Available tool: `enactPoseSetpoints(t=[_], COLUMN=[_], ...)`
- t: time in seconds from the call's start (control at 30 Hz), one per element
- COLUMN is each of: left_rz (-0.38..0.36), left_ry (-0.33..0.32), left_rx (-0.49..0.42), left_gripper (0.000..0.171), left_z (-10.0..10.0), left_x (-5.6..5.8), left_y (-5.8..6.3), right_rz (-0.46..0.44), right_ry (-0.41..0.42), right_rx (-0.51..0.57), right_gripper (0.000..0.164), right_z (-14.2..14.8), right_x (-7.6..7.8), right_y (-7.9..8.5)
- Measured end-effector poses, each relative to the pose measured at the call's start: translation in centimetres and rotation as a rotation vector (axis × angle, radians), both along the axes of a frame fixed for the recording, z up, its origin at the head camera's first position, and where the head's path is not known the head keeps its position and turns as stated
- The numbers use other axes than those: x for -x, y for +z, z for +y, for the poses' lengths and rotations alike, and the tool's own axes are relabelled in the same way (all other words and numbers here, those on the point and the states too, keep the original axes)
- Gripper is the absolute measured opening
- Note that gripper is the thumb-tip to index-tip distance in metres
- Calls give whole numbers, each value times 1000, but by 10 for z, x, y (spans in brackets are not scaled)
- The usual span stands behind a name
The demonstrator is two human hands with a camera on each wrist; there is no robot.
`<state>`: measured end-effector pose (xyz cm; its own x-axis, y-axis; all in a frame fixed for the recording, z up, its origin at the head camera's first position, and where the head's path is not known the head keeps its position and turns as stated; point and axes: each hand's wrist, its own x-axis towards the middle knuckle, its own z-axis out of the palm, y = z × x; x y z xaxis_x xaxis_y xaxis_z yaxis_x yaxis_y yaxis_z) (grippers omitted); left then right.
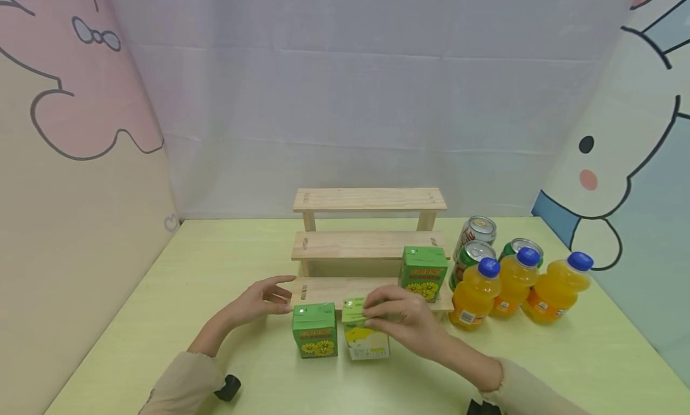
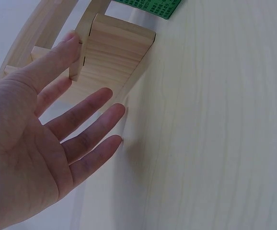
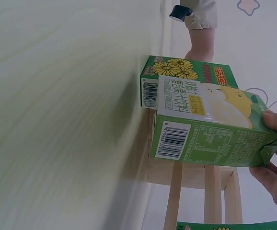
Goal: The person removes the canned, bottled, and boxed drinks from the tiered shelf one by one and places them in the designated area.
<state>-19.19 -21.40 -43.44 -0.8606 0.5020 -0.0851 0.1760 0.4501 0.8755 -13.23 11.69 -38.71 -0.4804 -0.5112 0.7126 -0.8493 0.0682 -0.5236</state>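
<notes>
A wooden three-step rack (image 1: 345,245) stands at the middle of the table. My right hand (image 1: 404,319) pinches a pale green and yellow juice carton (image 1: 368,343) by its top end. Left of it is a green carton with yellow flowers (image 1: 315,334), in front of the lowest step. A matching green carton (image 1: 423,274) stands at the right end of that step. At the rack's left end is my left hand (image 1: 256,304); the left wrist view shows its fingers (image 2: 93,136) spread and the thumb right at the step's edge.
Right of the rack stand orange drink bottles (image 1: 474,295) with blue caps. Behind them are drink cans (image 1: 477,230). A pale cloth (image 1: 345,115) hangs behind the table, and printed panels (image 1: 641,235) flank it.
</notes>
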Motion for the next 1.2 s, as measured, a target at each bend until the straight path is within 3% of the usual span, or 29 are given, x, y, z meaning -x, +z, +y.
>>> enactPoseSetpoints(t=[0.37, 0.63, 0.9, 1.2], left_rz=[-3, -15, -12, 6], left_ry=[-8, -13, -18, -16], left_rx=[-2, -20, -23, -10], left_gripper=[64, 64, 65, 64], left_z=[0, 1, 1, -1], left_x=[0, 0, 1, 0], left_y=[1, 1, 0, 1], right_rz=[-59, -48, -88, -137], right_ry=[-26, -67, -93, -120], right_rx=[-27, -26, -33, -113], right_gripper=[17, 18, 13, 13], right_z=[-3, -8, -1, 6], right_x=[-3, -13, -2, -1], right_y=[-5, 13, -11, -13])
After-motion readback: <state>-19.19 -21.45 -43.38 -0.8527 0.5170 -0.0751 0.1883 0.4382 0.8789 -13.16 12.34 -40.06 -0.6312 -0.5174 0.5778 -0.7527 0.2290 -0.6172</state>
